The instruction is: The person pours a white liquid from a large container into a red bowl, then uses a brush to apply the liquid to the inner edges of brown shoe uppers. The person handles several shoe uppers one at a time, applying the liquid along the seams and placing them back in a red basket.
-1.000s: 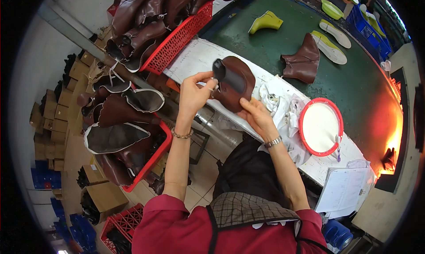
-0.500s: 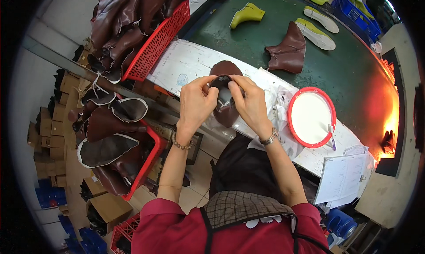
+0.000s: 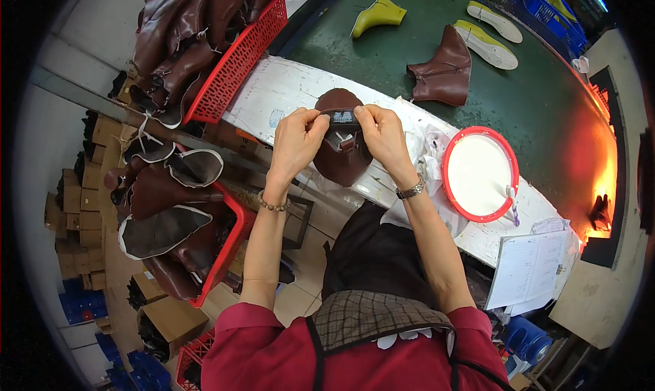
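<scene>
A brown leather boot upper (image 3: 334, 167) is in front of me over the white-topped bench (image 3: 273, 84). Its opening faces up, showing a dark label and a pale patch inside. My left hand (image 3: 298, 144) pinches the left side of the opening's edge between thumb and fingers. The right side of that edge is pinched the same way by my right hand (image 3: 387, 140), so it is stretched between them. Beyond the bench, a finished-looking brown ankle boot (image 3: 447, 70) lies on the green conveyor belt (image 3: 402, 53).
Right of my hands stands a red-rimmed bowl (image 3: 446, 176) of white liquid with a brush (image 3: 513, 203). Red baskets (image 3: 239, 60) of brown uppers are at the left. Yellow-green boot (image 3: 379, 16) and pale soles (image 3: 497, 53) rest on the belt, near a glowing heater opening (image 3: 604, 193).
My hands have drawn slightly apart and pulled the upper's edge straight. The label inside the opening now shows flat. The view has shifted a little.
</scene>
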Demonstrator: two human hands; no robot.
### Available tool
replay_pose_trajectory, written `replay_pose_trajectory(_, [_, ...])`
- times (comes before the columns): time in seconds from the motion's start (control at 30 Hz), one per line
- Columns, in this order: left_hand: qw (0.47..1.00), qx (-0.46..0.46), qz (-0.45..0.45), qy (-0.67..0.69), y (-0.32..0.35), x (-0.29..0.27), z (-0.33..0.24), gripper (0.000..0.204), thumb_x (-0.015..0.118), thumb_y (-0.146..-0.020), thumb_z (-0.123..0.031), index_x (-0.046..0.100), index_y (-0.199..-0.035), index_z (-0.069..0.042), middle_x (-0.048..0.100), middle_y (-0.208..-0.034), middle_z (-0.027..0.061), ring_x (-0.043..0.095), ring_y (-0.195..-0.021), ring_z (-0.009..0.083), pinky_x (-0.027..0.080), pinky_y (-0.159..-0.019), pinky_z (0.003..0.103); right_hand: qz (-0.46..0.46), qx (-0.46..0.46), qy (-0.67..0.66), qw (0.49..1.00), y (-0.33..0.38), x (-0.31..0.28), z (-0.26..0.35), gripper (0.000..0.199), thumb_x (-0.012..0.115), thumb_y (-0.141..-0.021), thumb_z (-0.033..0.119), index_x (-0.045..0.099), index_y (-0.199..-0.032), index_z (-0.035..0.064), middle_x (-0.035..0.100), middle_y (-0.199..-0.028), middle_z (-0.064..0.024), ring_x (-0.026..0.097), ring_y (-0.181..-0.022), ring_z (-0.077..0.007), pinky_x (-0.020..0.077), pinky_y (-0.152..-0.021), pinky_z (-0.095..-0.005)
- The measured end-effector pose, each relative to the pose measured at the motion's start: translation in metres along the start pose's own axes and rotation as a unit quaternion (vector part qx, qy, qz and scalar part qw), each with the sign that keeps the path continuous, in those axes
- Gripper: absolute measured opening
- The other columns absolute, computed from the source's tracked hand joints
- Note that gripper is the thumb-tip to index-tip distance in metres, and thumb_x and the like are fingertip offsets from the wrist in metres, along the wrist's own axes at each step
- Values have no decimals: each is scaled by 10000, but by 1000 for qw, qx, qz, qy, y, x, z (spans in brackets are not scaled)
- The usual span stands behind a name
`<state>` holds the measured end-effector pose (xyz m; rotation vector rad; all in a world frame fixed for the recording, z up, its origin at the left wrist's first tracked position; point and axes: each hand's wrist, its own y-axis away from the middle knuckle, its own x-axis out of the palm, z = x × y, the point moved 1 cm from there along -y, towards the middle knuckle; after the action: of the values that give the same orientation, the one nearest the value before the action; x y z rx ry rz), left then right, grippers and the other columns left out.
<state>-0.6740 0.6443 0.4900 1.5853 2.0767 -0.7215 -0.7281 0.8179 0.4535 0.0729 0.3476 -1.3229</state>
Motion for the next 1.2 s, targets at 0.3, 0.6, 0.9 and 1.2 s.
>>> replay_pose_trajectory(0.3, [999,-32,8,-16,-2,2,-4,330,562,-887,-238,662,-840,73,602,-688,202,600,-613,287,453,-609,392,-15,1,-16,1000,0,3,2,336,567,-962,226,619,-769,-44,588,-657,-213,562,-578,-317,429,-586,-419])
replay_pose_trajectory(0.6, [999,-37,9,-14,-3,6,-1,341,549,-883,-241,644,-787,71,581,-616,193,578,-554,279,443,-575,394,-13,-4,-18,1000,2,1,3,339,569,-963,219,595,-761,-52,570,-645,-214,546,-564,-295,418,-571,-414])
replay_pose_trajectory(0.9, [999,-35,13,0,-3,6,3,325,555,-895,-230,649,-801,66,577,-633,178,572,-573,259,445,-591,379,-22,-2,-33,999,1,3,0,365,575,-963,238,589,-743,-52,534,-590,-186,496,-522,-249,401,-550,-400])
replay_pose_trajectory(1.2, [972,8,-109,209,-2,-23,37,246,567,-994,-170,654,-1128,17,627,-948,14,556,-831,98,466,-764,263,-186,-166,103,963,77,-112,73,219,672,-869,23,660,-1083,-24,680,-1033,-132,653,-937,-232,498,-851,-344])
